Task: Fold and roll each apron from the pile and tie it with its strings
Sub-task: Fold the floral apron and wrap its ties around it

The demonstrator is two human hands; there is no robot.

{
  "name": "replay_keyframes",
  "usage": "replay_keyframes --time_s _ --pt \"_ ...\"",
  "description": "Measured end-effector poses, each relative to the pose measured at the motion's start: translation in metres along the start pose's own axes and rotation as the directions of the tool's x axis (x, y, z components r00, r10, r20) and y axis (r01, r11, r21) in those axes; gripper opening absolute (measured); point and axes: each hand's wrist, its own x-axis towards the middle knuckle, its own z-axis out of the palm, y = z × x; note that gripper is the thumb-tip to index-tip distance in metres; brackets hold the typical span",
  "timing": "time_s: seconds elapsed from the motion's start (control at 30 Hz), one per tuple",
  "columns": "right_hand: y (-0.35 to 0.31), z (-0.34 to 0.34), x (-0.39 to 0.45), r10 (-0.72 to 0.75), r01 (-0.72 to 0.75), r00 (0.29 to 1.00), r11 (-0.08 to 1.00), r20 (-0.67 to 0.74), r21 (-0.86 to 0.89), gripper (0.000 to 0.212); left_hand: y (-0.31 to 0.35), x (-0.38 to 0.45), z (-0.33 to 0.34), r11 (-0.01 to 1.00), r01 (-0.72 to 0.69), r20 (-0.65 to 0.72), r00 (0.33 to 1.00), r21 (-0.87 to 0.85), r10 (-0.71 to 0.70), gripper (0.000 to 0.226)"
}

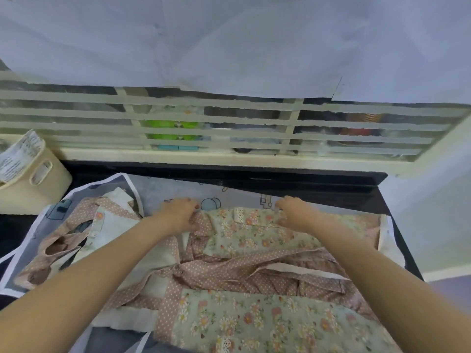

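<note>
Both hands, left hand (178, 212) and right hand (293, 212), are curled onto the floral apron (254, 233) toward the table's far edge; the cloth is judged soft, light and limp; corners and hems should be pinched.

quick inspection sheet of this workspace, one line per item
surface: dark table, mostly covered by a pale printed sheet
job's things: floral apron spread out crumpled in front of the person; pink dotted straps lie loose across it; another bunched apron at left, not rolled or tied
clutter: cream basket with paper in it at far left
grippers: left hand and right hand each grip the far edge of the floral apron
cables: nothing seen
surroundings: slatted window frame behind the table, white covering above, blurred green things behind the slats
</note>
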Motion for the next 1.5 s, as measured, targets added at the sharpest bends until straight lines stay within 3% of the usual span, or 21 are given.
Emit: replay_keyframes --time_s 0.07,0.13,0.3,0.37,0.47,0.53,0.6,0.7,0.8,0.9,1.0,1.07,1.13,1.2,1.23,1.37,1.43,1.5 --pt "-0.004 0.011 0.015 -0.051 0.053 0.998 0.996 0.03 -0.074 0.044 0.001 0.007 0.004 0.999 -0.029 0.056 0.998 0.043 0.026 0.032" --pt "-0.005 0.019 0.028 -0.098 0.093 0.994 0.99 -0.044 -0.106 0.036 0.0 0.017 0.0 0.993 -0.083 0.004 0.997 0.079 0.083 0.02" --pt "0.003 0.015 0.046 -0.182 0.16 0.979 0.966 -0.092 -0.203 0.021 -0.018 0.043 -0.022 0.993 -0.102 0.079 0.991 -0.061 0.107 0.019" --pt "0.007 0.013 0.053 -0.174 0.154 0.979 0.972 -0.105 -0.176 0.023 -0.028 0.053 -0.022 0.996 0.006 0.029 1.0 -0.091 -0.003 0.017" --pt "0.012 0.013 0.063 -0.091 0.09 0.995 0.996 -0.045 -0.02 0.013 -0.036 0.06 -0.013 0.972 0.21 -0.184 0.956 -0.107 -0.227 0.018" --pt "0.011 0.013 0.065 -0.068 0.067 0.997 0.997 0.028 0.033 0.013 -0.03 0.062 -0.013 0.945 0.155 -0.203 0.954 -0.288 -0.218 0.013" --pt "0.004 0.012 0.064 -0.047 0.045 0.998 0.998 0.049 0.044 0.009 -0.024 0.062 -0.017 0.905 0.117 -0.133 0.973 -0.408 -0.186 0.014" --pt "-0.015 0.012 0.061 -0.105 0.1 0.983 0.994 -0.152 -0.045 0.038 -0.018 0.058 -0.02 0.955 0.114 -0.022 0.992 -0.273 -0.125 0.025" --pt "-0.046 0.007 0.054 -0.309 0.341 0.912 0.937 -0.27 0.078 0.042 -0.011 0.05 -0.016 0.984 0.11 0.139 0.986 -0.143 -0.09 0.031" --pt "-0.078 0.007 0.044 -0.476 0.492 0.87 0.826 -0.126 0.275 0.05 -0.008 0.042 -0.009 0.992 0.126 0.128 0.984 0.02 -0.127 0.033" --pt "-0.093 0.016 0.037 -0.53 0.513 0.846 0.839 0.055 0.184 0.072 -0.012 0.038 0.002 0.971 0.203 0.15 0.971 -0.124 -0.184 0.035" --pt "-0.095 0.023 0.033 -0.516 0.512 0.847 0.857 0.13 0.064 0.085 -0.014 0.036 0.008 0.855 0.272 0.179 0.961 -0.442 -0.213 0.028" --pt "-0.093 0.033 0.029 -0.492 0.503 0.856 0.863 0.159 -0.037 0.094 -0.01 0.031 0.011 0.611 0.292 0.166 0.952 -0.735 -0.256 0.018" --pt "-0.092 0.042 0.026 -0.482 0.494 0.864 0.868 0.147 -0.058 0.098 -0.007 0.028 0.012 0.461 0.256 0.121 0.946 -0.85 -0.301 0.012" --pt "-0.092 0.045 0.024 -0.476 0.486 0.869 0.873 0.138 -0.048 0.099 -0.007 0.027 0.013 0.457 0.24 0.1 0.946 -0.857 -0.309 0.016" --pt "-0.092 0.046 0.022 -0.484 0.49 0.87 0.87 0.094 -0.052 0.102 -0.005 0.027 0.008 0.667 0.224 0.015 0.953 -0.711 -0.304 0.017" --pt "-0.095 0.047 0.021 -0.494 0.501 0.865 0.86 0.088 -0.096 0.1 -0.005 0.029 0.006 0.854 0.211 -0.13 0.943 -0.475 -0.306 0.011" --pt "-0.098 0.048 0.018 -0.48 0.495 0.869 0.853 0.12 -0.165 0.098 -0.003 0.03 0.007 0.932 0.193 -0.292 0.913 -0.307 -0.285 0.006"
